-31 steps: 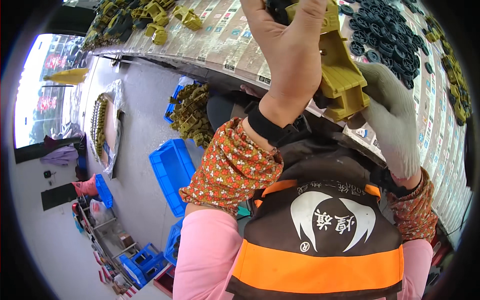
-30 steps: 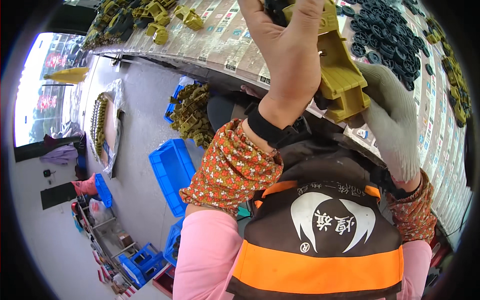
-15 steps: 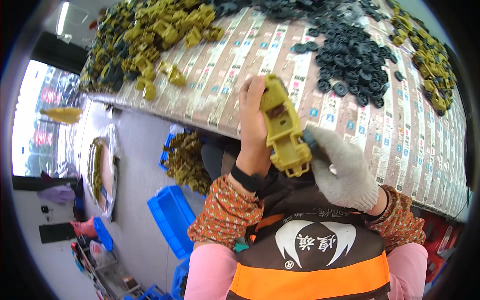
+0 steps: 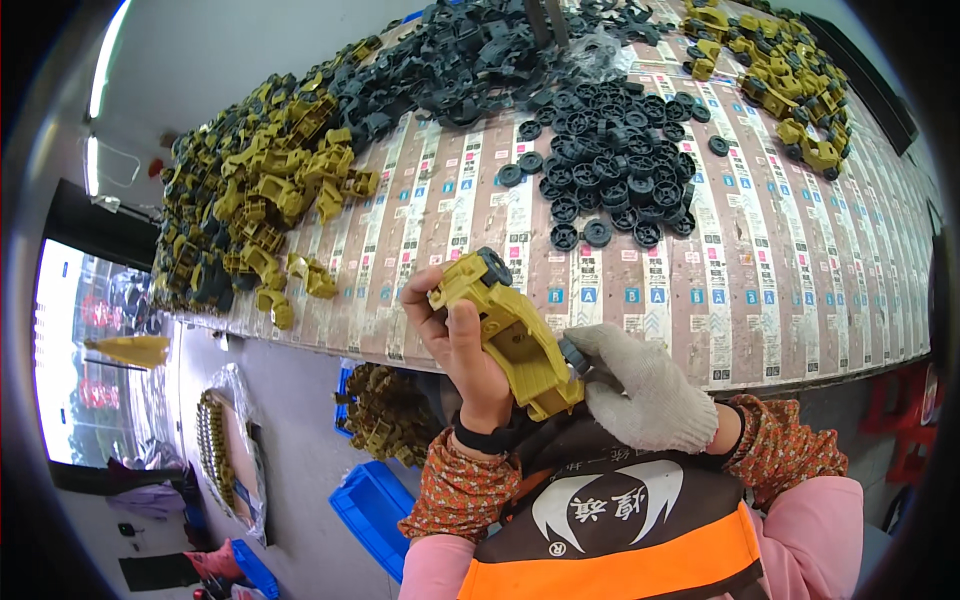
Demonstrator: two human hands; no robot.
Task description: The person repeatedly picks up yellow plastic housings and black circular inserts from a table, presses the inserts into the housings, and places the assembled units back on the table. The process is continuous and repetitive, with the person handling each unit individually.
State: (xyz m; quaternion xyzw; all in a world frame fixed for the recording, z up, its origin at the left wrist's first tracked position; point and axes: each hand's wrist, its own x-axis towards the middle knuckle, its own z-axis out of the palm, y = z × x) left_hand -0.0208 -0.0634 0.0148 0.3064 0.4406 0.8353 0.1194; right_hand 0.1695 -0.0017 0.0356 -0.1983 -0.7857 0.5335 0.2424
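Note:
A mustard-yellow plastic toy truck body (image 4: pixel 530 365) is tilted in front of me, above the near table edge. My bare left hand (image 4: pixel 468 358) is closed around its upper left side, thumb on top. One dark wheel (image 4: pixel 493 266) sits at the body's far end. My right hand (image 4: pixel 650 392), in a whitish knit glove, pinches another dark wheel (image 4: pixel 573 356) against the body's right side, near its lower end. The glove hides part of that wheel, so I cannot tell whether it is seated.
Dark loose wheels (image 4: pixel 620 165) are heaped on the table (image 4: pixel 440 235). Yellow toy bodies (image 4: pixel 260 205) pile up at left, dark plastic parts (image 4: pixel 450 60) behind, wheeled yellow toys (image 4: pixel 800 85) at far right. Below left are a blue crate (image 4: pixel 370 515) and a bin of yellow-brown parts (image 4: pixel 385 415).
The view has shifted, showing more of the table's far side. The toy body has tilted, its top leaning left, and a wheel at its far end now shows clearly. Both hands keep their hold.

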